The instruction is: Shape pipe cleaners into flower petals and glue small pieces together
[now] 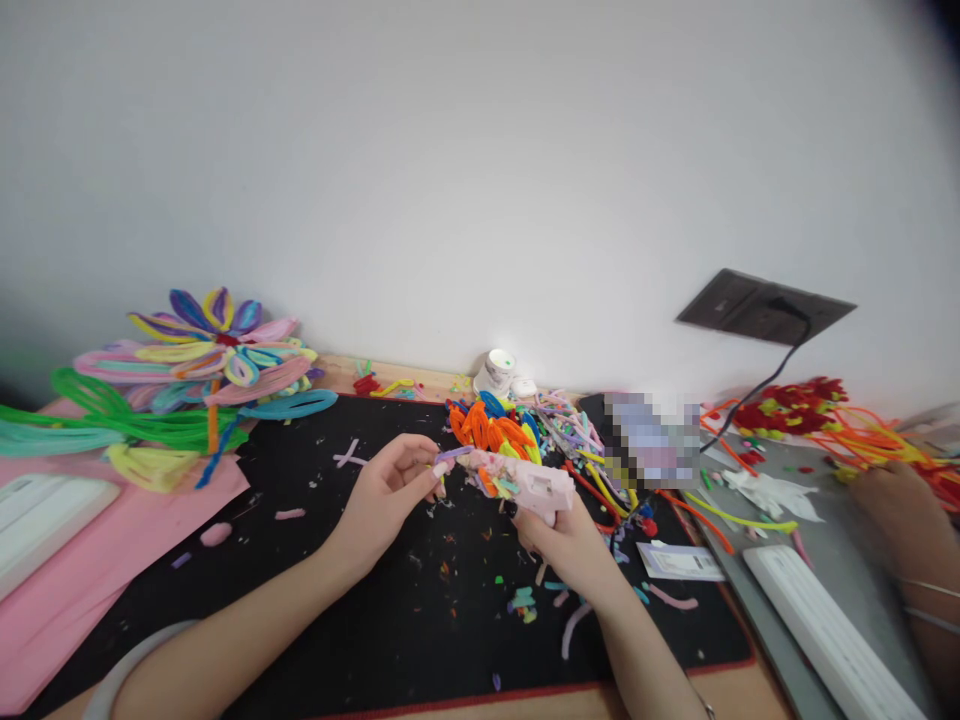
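My left hand [401,480] is closed in a pinch on a short purple pipe cleaner piece [454,454]. My right hand [559,540] grips a pale pink hot glue gun [544,488], its tip pointing left toward that piece. Colourful scraps cling around the front of the gun, and whether the tip touches the purple piece cannot be made out. Just behind the gun lie bundled orange pipe cleaner loops [487,428]. A crossed lilac piece [349,455] rests on the black mat [360,620] left of my left hand.
At left, a pipe cleaner flower [225,340] and green loops [150,420] lie by pink paper [90,580]. White paper cups [495,372] stand against the wall. At right are a blurred phone [656,440], a cable [757,385] and a co-worker's hand [896,510].
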The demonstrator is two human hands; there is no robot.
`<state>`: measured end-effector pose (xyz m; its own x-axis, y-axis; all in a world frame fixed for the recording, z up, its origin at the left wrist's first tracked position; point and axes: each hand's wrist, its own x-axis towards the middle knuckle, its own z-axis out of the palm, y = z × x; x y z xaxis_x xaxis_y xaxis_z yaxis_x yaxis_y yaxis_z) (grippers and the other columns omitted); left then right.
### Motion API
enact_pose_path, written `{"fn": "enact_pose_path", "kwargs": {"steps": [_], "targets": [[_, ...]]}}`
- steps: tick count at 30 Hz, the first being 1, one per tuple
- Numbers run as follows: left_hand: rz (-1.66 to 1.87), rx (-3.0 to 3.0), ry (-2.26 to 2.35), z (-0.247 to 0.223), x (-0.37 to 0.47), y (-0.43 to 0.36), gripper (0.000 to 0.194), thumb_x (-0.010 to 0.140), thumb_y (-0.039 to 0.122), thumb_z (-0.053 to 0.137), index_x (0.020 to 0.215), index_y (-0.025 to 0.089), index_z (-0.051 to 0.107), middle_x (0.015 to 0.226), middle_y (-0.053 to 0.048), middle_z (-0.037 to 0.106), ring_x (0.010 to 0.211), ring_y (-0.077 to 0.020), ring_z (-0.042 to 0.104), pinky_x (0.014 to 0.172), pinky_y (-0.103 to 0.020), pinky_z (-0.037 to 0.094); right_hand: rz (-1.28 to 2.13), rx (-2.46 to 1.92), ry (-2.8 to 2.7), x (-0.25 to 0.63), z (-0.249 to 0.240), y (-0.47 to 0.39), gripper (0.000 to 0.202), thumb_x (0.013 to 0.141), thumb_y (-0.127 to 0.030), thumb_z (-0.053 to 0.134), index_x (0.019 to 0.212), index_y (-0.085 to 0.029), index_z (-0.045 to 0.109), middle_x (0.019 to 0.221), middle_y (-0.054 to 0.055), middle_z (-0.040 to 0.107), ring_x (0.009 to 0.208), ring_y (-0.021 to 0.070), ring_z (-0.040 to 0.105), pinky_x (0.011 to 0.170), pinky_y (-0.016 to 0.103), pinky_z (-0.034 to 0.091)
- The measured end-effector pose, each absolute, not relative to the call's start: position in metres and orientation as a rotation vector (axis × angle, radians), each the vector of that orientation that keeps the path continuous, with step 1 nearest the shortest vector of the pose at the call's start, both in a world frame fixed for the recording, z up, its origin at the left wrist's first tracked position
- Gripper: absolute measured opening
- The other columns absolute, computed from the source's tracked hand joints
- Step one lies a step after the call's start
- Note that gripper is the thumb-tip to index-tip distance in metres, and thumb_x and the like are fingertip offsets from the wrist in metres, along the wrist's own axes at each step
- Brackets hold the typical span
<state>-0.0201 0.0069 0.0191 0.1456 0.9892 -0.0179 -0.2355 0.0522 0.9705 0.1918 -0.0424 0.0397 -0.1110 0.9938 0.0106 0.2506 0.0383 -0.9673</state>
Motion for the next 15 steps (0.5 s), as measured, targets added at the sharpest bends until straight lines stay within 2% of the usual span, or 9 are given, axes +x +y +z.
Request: {"fn": "enact_pose_path", "kwargs": {"steps": [10,15], "targets": [[1.193,1.035,0.928,0.0202,-0.0192,0.0070,0.032,0.072,0.037,0.088,0.087,0.019,0.066,0.073,0.003,0.068,0.061,-0.0128,0.063,0.059,-0.024,0.051,1.143,-1.329,-1.495,0.1914,0.0389,-0.0423,0.011,0.077,-0.018,0.057,0.071,-0.025,0.050,0.055,-0.007,0.041,0.050,0.0121,0.034,0.047,0.025,0.031],[1.171,1.057,0.939,0.0205,-0.0191,0.0066,0.032,0.072,0.039,0.087,0.086,0.020,0.066,0.071,0.003,0.067,0.062,-0.0142,0.064,0.059,-0.025,0.051,1.138,-1.326,-1.500,0.1909,0.0392,-0.0419,0.007,0.077,-0.019,0.058,0.073,-0.025,0.054,0.053,-0.008,0.040,0.051,0.0132,0.036,0.049,0.026,0.035]]}}
